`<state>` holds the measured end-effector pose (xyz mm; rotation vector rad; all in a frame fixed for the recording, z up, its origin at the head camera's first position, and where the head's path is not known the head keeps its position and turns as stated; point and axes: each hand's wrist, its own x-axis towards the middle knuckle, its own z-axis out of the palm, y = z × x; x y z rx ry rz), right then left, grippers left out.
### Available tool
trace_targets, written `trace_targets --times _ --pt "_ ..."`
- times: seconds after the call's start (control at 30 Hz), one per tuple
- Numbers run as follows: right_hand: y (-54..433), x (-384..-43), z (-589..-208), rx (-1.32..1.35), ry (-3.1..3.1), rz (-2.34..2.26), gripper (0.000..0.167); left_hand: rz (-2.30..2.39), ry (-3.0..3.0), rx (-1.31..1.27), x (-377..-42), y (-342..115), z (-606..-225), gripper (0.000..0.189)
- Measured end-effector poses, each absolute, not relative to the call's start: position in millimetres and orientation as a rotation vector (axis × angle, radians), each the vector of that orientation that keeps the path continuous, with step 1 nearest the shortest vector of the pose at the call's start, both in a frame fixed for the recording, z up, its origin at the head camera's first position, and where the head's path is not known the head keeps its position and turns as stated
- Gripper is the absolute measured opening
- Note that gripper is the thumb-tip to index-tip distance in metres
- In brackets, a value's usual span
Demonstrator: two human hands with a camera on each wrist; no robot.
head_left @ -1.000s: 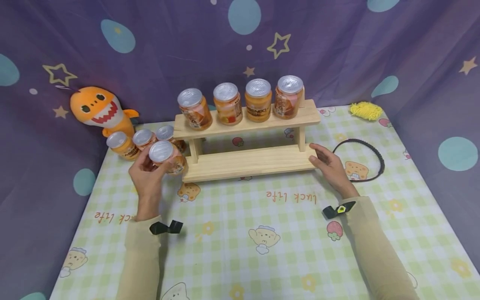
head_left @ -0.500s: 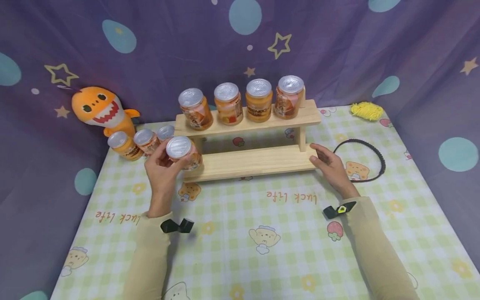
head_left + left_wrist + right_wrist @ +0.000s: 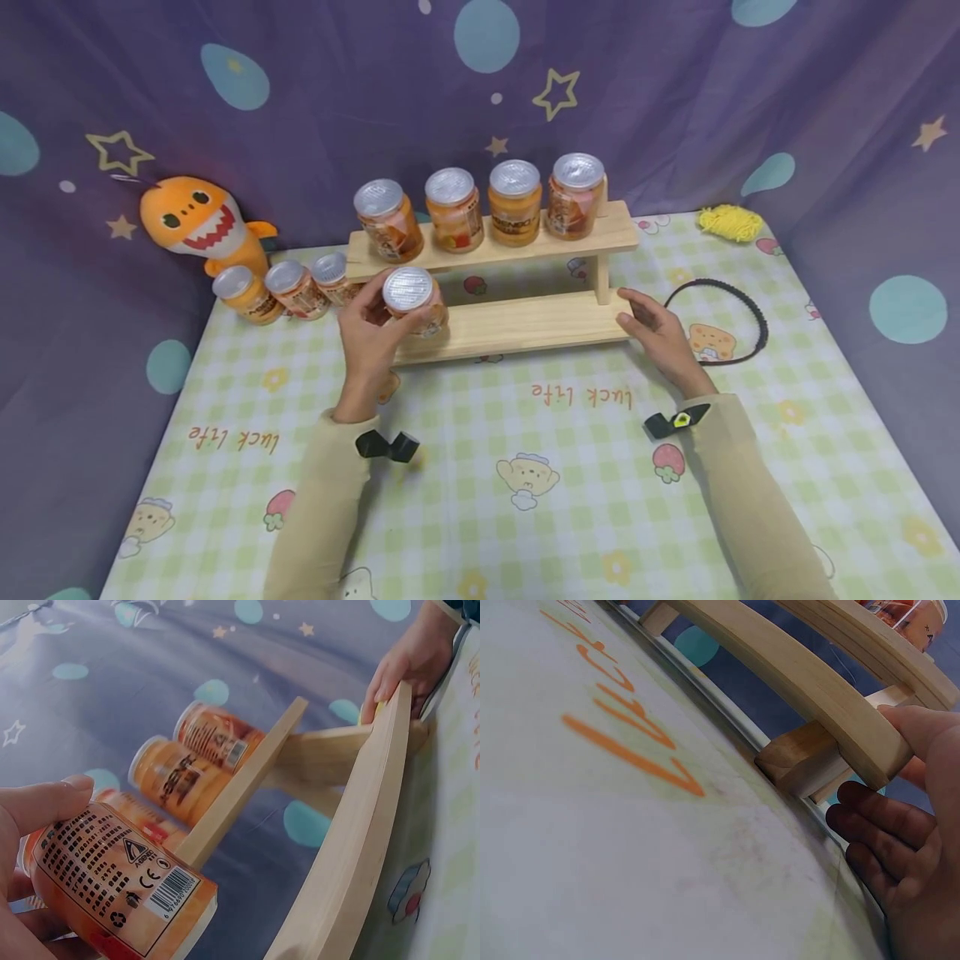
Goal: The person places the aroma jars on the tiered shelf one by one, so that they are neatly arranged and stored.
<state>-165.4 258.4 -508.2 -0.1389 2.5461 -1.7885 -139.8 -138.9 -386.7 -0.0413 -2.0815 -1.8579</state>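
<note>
My left hand (image 3: 369, 337) grips a small orange jar (image 3: 417, 302) with a silver ribbed lid, thumb on its near side. It is upright in the head view, over the left part of the wooden two-tier shelf's lower board (image 3: 517, 323); whether it touches the board cannot be told. In the left wrist view the label of the held jar (image 3: 124, 889) shows printed text and a barcode. My right hand (image 3: 663, 337) holds the right end of the lower board, thumb and fingers about its edge. Several similar jars (image 3: 515, 204) stand in a row on the upper board (image 3: 480, 256).
Left of the shelf stand several more jars (image 3: 296, 292), before an orange shark plush (image 3: 198, 221). A dark hoop-shaped headband (image 3: 757, 312) lies right of my right hand. Yellow yarn (image 3: 731, 223) lies at the back right. A purple curtain (image 3: 360, 100) hangs behind the checked tablecloth (image 3: 465, 433).
My left hand has carried the jar to the right, from the shelf's left end to over its lower board. The right hand has stayed at the board's right end.
</note>
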Motion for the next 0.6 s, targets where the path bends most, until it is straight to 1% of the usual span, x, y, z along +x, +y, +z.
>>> trace_targets --times 0.6 --pt "256.3 -163.7 -505.0 -0.152 2.530 -1.820 0.052 -1.916 -2.186 -0.187 -154.9 -88.0 -396.1 0.065"
